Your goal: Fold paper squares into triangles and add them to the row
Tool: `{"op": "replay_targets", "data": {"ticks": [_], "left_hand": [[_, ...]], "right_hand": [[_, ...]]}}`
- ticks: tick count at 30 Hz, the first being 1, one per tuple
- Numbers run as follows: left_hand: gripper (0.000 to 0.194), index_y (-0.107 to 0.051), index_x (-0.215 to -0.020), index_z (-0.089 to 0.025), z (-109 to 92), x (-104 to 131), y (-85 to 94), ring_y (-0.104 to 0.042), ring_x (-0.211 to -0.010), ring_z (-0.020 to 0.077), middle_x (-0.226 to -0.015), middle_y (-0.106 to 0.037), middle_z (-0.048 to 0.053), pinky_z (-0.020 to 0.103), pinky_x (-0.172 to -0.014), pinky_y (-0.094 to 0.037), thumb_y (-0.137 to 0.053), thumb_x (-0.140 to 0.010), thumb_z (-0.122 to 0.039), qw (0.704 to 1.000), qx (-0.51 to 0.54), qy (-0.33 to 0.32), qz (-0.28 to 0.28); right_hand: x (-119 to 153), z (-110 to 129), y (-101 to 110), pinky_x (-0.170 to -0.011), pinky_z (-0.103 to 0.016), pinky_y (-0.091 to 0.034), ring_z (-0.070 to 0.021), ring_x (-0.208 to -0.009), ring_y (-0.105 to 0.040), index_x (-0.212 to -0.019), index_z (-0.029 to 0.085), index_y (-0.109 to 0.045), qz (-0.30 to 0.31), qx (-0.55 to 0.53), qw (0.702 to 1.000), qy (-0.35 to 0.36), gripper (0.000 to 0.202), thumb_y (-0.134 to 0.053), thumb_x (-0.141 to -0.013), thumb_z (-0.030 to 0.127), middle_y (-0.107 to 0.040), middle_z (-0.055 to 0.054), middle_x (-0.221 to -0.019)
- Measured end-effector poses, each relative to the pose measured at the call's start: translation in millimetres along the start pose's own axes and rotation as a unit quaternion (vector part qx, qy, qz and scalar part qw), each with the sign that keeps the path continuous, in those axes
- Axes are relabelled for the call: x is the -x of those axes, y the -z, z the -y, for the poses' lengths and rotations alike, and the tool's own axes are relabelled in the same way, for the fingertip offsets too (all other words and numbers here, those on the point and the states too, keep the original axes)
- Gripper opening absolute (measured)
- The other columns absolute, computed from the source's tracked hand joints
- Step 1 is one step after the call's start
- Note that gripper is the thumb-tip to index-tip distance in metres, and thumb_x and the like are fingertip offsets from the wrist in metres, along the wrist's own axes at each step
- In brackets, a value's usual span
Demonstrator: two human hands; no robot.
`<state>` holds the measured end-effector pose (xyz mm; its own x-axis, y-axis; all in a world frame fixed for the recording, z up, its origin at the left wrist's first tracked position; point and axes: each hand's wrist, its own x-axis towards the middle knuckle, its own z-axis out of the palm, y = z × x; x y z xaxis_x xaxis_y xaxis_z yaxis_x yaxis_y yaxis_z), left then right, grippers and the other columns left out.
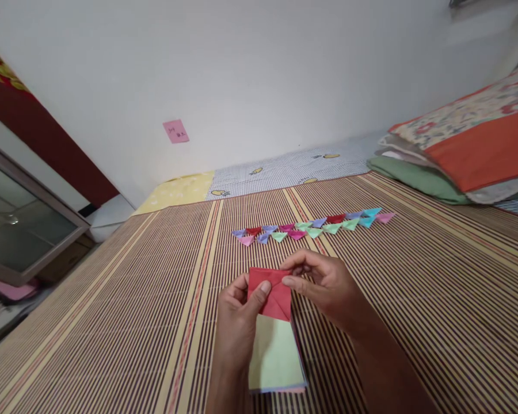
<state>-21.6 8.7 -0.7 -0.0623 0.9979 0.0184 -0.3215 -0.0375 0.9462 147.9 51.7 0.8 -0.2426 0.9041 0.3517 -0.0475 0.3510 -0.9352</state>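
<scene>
A red sheet of paper (276, 302), folded to a small square with diagonal creases, is held up between both hands. My left hand (240, 313) is closed on its left side, thumb pressed on the front. At the upper right corner, the thumb and forefinger of my right hand (323, 284) pinch the paper's edge. Below it lies a stack of coloured paper (278, 356), pale green on top, its upper part hidden behind the red square. Farther off, several small folded paper triangles (314, 232) in red, pink, green, blue and purple lie in two rows.
A striped mat (147, 322) covers the surface. Folded bedding (483, 138) is piled at the right, and a patterned sheet (280, 169) runs along the wall. A pink note (176, 131) is on the wall. A glass-fronted cabinet (21, 213) stands at the left.
</scene>
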Motion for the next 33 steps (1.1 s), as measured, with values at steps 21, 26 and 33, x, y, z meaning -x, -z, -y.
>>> {"op": "replay_targets", "data": {"ticks": [21, 26, 33], "left_hand": [[0.021, -0.071, -0.080, -0.017, 0, 0, -2.0, -0.056, -0.070, 0.0134, -0.075, -0.067, 0.001, 0.024, -0.068, -0.046, -0.077, -0.085, -0.036, 0.995, -0.095, -0.043, 0.001], [0.022, -0.071, -0.078, -0.016, -2, 0, -1.5, -0.056, -0.070, 0.0140, -0.074, -0.067, 0.002, 0.024, -0.067, -0.046, -0.078, -0.083, -0.037, 0.993, -0.114, -0.038, 0.007], [0.019, -0.076, -0.088, -0.016, -4, 0, -3.5, -0.060, -0.076, 0.0163, -0.080, -0.070, 0.004, 0.027, -0.072, -0.048, -0.076, -0.084, -0.035, 0.990, -0.133, -0.031, 0.016]], "right_hand": [[0, 16, -11, -0.071, -0.031, -0.048, -0.0162, -0.075, -0.061, -0.072, 0.020, -0.059, -0.052, 0.087, 0.993, 0.057, 0.016, -0.063, -0.087, 0.015, -0.064, 0.001, -0.075], [1, 14, -12, -0.071, -0.031, -0.047, -0.0160, -0.073, -0.060, -0.072, 0.020, -0.058, -0.049, 0.083, 0.995, 0.036, 0.016, -0.062, -0.086, 0.015, -0.062, 0.001, -0.073], [3, 15, -8, -0.068, -0.031, -0.047, -0.0157, -0.071, -0.057, -0.071, 0.021, -0.055, -0.036, 0.076, 0.996, 0.019, 0.018, -0.062, -0.086, 0.016, -0.060, 0.001, -0.073]]}}
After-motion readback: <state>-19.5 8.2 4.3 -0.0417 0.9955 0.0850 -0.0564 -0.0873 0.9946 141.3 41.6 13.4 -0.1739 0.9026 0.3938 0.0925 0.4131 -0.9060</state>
